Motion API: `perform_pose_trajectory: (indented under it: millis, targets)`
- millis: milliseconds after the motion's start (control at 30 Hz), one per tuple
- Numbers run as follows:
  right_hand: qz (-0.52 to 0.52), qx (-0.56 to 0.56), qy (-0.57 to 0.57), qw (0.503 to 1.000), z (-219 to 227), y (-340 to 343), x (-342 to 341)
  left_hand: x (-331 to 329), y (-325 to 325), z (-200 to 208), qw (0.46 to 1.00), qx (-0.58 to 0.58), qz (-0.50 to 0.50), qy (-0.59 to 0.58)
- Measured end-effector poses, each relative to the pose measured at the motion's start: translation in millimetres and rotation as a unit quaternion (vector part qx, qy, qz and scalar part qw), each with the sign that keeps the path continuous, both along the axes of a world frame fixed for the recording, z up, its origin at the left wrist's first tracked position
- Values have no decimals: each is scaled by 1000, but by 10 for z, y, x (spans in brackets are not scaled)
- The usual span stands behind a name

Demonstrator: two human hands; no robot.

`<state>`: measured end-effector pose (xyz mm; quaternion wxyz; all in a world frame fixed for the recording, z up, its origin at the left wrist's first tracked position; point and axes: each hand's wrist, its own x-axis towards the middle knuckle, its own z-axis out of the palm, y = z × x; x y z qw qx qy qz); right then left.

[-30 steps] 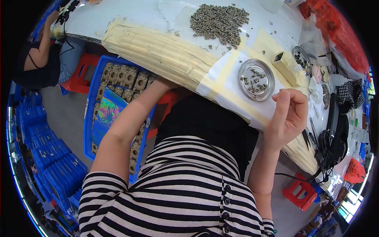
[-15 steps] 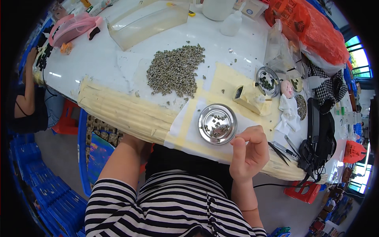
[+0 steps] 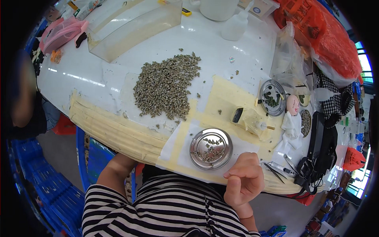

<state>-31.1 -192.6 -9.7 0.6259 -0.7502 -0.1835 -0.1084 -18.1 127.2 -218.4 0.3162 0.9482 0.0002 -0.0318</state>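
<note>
My right hand (image 3: 245, 179) is beside the near right rim of a round shiny metal dish (image 3: 193, 156), apart from the table. Its fingers are curled, with thumb and forefinger close together in a pinch. Anything between the tips is too small to make out. Several small metal parts (image 3: 214, 152) lie scattered in the dish. Beyond it, a large heap of similar small metal parts (image 3: 167, 87) spreads over the white table. My left forearm (image 3: 118, 168) reaches down under the near table edge, and the hand is hidden there.
Right of the dish are a taped block (image 3: 252, 120), a second metal dish (image 3: 272, 89) with dark pieces, white tissue (image 3: 290, 130) and tweezers (image 3: 274, 172). Farther back stand a clear plastic trough (image 3: 138, 29) and a squeeze bottle (image 3: 235, 27). Another person's blurred arm (image 3: 25, 91) is at left.
The view has shifted, so the table things appear lower. My right hand stays by the dish, still pinched. The other person's arm at left has moved and is blurred.
</note>
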Motion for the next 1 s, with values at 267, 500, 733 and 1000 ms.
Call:
perform_pose_trajectory:
  millis: [267, 500, 733, 1000]
  targets:
    - [8, -20, -4, 1000, -4, 45, -3, -421, -46, 237, 980, -173, 43, 90]
    - [50, -188, -126, 973, 212, 240, 122, -695, -376, 709, 986, -139, -43, 85]
    - [92, -333, -260, 901, 379, 541, 296, -523, -429, 1553, 971, 43, -236, 5]
    - [192, -472, -339, 791, 190, 1010, 615, -333, -379, 2447, 904, -151, -400, -25]
